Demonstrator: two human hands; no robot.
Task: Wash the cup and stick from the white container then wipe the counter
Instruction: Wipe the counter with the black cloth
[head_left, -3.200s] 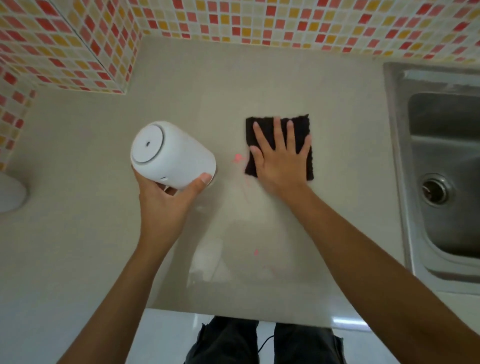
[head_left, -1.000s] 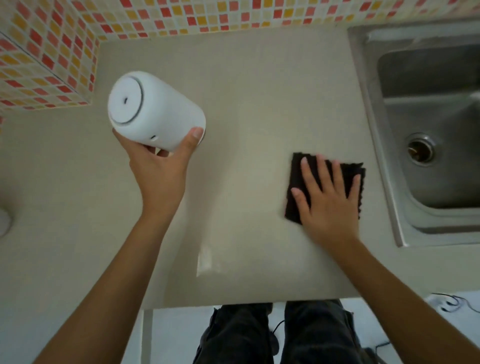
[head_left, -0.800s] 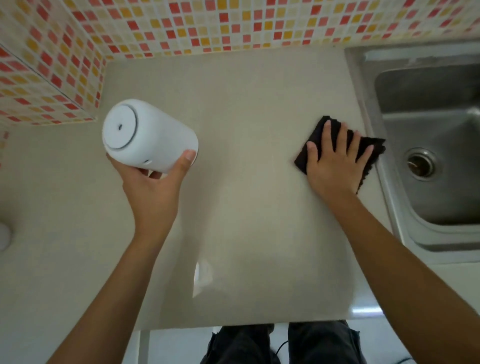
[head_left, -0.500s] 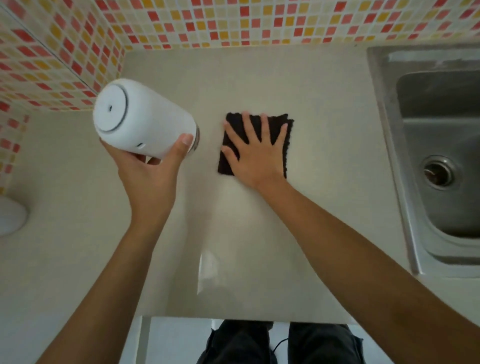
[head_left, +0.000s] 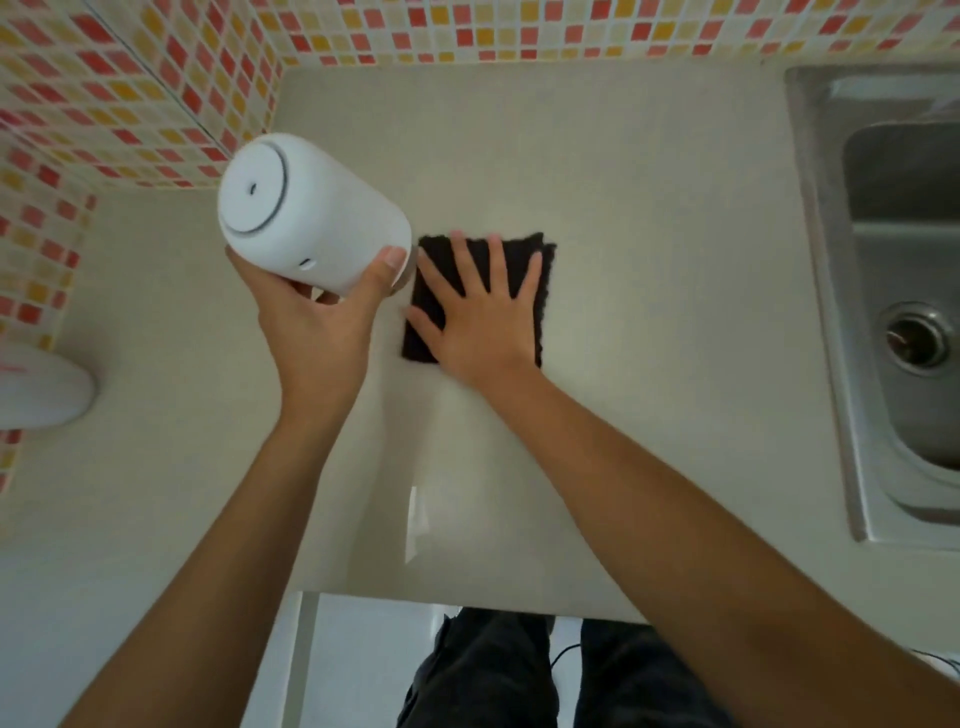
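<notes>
My left hand (head_left: 317, 332) grips the white container (head_left: 306, 213) from below and holds it tilted in the air above the counter (head_left: 649, 218), its round lid facing me. Flat on a dark folded cloth (head_left: 524, 265) lies my right hand (head_left: 485, 317), fingers spread and straight, pressing it onto the middle of the beige counter just right of the container. No cup or stick shows in the head view.
A steel sink (head_left: 883, 270) with its drain (head_left: 917, 338) fills the right side. Red and yellow mosaic tiles (head_left: 130, 93) cover the back and left walls. A white rounded object (head_left: 41, 389) sits at the far left. The counter's front edge runs below my forearms.
My right hand slid the cloth from beside the sink leftward to the counter's middle and now a little nearer me. The container stays lifted in my left hand.
</notes>
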